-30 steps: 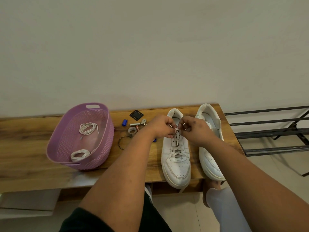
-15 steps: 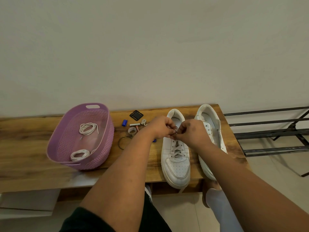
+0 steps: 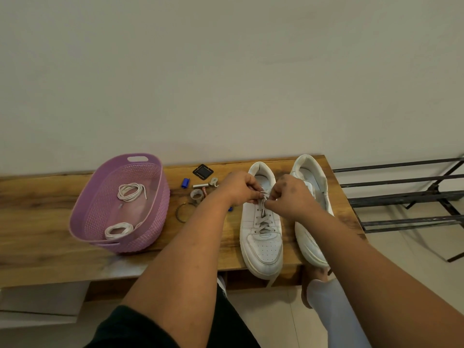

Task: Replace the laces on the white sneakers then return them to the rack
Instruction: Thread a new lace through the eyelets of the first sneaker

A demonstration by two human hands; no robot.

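Bench (image 3: 50,249) edge under sneaker (image 3: 263,249) toe

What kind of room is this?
Likely a home entryway: a metal shoe rack beside a wooden bench, white sneakers on it, a plain wall and tiled floor.

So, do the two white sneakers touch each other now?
Apart. The head view shows a strip of wooden bench between the left sneaker and the right sneaker.
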